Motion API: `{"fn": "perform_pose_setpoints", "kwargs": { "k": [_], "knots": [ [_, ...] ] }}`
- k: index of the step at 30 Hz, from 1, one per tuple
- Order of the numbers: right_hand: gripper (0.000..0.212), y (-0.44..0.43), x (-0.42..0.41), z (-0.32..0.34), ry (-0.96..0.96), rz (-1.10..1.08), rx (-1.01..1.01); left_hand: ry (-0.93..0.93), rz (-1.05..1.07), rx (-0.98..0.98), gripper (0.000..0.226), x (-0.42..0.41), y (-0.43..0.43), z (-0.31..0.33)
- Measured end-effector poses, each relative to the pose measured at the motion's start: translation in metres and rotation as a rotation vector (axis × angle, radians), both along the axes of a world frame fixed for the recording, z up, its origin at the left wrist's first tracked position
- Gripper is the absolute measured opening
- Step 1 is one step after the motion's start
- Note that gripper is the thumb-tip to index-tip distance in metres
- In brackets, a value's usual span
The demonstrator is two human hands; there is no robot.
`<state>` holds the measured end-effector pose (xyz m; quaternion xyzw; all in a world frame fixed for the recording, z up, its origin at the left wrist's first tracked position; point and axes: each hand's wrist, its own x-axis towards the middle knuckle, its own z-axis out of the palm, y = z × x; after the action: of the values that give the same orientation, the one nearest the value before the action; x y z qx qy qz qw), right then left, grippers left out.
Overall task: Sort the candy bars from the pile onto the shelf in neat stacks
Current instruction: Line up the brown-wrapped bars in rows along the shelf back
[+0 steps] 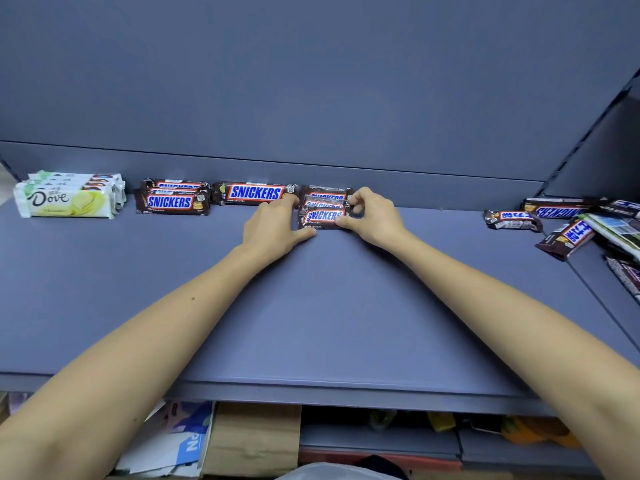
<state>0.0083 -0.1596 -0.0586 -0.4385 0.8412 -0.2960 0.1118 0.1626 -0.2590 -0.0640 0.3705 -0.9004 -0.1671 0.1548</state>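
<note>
A small stack of brown Snickers bars (322, 215) lies on the grey shelf (311, 306) near the back wall. My left hand (273, 225) rests against the stack's left end, thumb at its front corner and fingers along its side. My right hand (372, 216) pinches the stack's right end between thumb and curled fingers. To the left lie one long Snickers bar (254, 193), another Snickers stack (172, 201) and a stack of white Dove bars (67, 199). The loose pile of candy bars (568, 223) sits at the far right.
The shelf's back wall runs right behind the stacks. At the right, the pile spreads onto a neighbouring shelf section with a slanted upright beside it. Below the shelf's front edge are a cardboard box (254, 438), papers and other packages.
</note>
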Motion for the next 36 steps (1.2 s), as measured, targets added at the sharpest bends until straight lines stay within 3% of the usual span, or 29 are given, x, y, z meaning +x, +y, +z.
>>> {"fn": "perform_pose_setpoints", "kwargs": {
  "k": [19, 28, 36],
  "knots": [
    [0.036, -0.016, -0.005, -0.001, -0.001, 0.015, -0.092, 0.163, -0.052, 0.054, 0.043, -0.028, -0.012, -0.004],
    [0.035, -0.015, -0.006, -0.003, 0.138, 0.016, -0.094, 0.154, 0.012, 0.033, 0.032, -0.027, -0.012, -0.001],
    [0.038, -0.015, 0.001, -0.001, 0.237, 0.031, -0.087, 0.143, -0.009, 0.068, 0.036, -0.023, -0.014, 0.000]
  ]
}}
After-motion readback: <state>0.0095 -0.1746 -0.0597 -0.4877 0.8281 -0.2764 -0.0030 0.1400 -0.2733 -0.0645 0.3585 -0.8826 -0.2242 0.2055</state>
